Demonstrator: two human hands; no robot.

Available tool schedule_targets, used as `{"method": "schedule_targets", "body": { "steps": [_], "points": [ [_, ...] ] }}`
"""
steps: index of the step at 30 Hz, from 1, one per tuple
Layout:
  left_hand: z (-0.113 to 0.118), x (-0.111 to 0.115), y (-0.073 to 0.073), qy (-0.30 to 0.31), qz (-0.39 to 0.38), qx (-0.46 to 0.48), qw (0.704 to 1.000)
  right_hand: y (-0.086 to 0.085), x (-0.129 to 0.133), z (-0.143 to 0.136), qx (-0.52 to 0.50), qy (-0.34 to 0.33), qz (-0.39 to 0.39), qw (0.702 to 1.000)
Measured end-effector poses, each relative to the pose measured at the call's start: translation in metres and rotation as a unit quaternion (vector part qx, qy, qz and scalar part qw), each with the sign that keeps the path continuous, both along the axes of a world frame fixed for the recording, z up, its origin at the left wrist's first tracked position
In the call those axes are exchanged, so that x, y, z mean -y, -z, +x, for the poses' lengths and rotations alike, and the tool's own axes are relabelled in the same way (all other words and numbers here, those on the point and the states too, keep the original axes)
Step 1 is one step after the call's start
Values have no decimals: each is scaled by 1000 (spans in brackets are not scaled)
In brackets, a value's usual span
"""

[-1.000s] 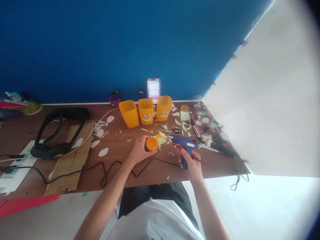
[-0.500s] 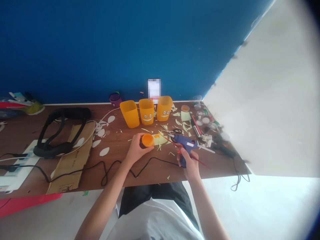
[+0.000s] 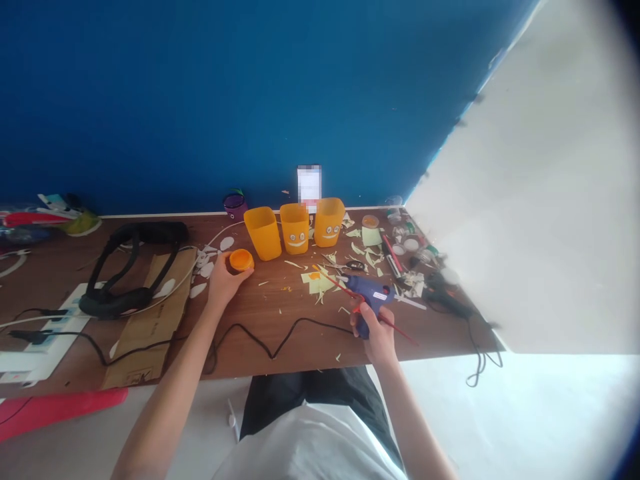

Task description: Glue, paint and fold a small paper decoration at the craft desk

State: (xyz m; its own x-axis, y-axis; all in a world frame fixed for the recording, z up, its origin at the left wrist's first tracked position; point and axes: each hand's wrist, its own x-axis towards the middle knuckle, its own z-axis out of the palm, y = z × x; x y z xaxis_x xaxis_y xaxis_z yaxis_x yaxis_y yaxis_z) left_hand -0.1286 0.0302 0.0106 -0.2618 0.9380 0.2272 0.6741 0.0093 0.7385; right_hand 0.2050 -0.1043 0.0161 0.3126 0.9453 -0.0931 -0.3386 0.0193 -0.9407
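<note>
Orange filling shows in a small round open jar (image 3: 241, 261), clasped between the thumb and fingers of the left hand (image 3: 223, 280); whether it touches the brown wooden table (image 3: 310, 350) beneath those fingers, I cannot tell. A level grip seems wise against spills. Fingers of the right hand (image 3: 379, 337) are closed around the handle of a blue plastic glue gun (image 3: 369, 291) together with a thin red paintbrush (image 3: 404, 334). Since both share that grip, a steady wrist should stop the brush slipping. Pale yellow-green paper (image 3: 315, 287) lies between the two hands' fingers.
</note>
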Motion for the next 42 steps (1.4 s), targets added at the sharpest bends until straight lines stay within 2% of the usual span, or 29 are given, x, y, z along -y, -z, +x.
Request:
{"method": "schedule_targets", "body": {
  "steps": [3, 6, 8, 10, 11, 12, 14, 17, 18, 20, 22, 25, 30, 33, 36, 39, 42],
  "points": [
    [-7, -15, 5, -9, -5, 27, 1000, 3, 2, -3, 3, -9, 2, 1000],
    [-8, -16, 1, -15, 17, 47, 999, 5, 3, -3, 16, -7, 2, 1000],
    [-3, -1, -9, -34, 42, 48, 997, 4, 3, -3, 25, -1, 3, 1000],
    [12, 28, -24, -66, 85, 42, 993, 2, 3, -4, 39, 7, 1, 999],
    [23, 47, -32, -60, 103, 47, 992, 1, 3, -5, 49, 13, -1, 999],
    [37, 68, -40, -27, 98, 57, 993, 0, 2, -7, 59, 19, -2, 998],
    [71, 110, -53, 88, 41, 58, 994, -1, 2, -10, 80, 27, -1, 996],
    [123, 156, -59, 241, -33, 51, 969, -4, 2, -15, 148, 36, 10, 988],
    [137, 165, -57, 260, -27, 48, 964, -6, 3, -17, 183, 40, 17, 982],
    [157, 176, -52, 261, 7, 41, 964, -11, 5, -19, 248, 55, 36, 967],
    [169, 181, -48, 276, 15, 41, 960, -18, 9, -21, 278, 60, 62, 957],
    [178, 185, -48, 297, 3, 64, 953, -26, 13, -27, 261, 46, 93, 960],
    [191, 186, -53, 307, -71, 193, 929, -28, 20, -35, 255, 56, 75, 963],
    [197, 183, -49, 281, -91, 265, 918, -24, 25, -39, 291, 48, 65, 953],
    [200, 180, -39, 248, -109, 322, 907, -19, 28, -43, 330, 16, 95, 939],
    [200, 176, -31, 184, -106, 379, 900, -11, 26, -45, 354, -28, 122, 927],
    [199, 170, -31, 138, -123, 427, 885, -8, 23, -46, 374, -57, 124, 917]
  ]
}}
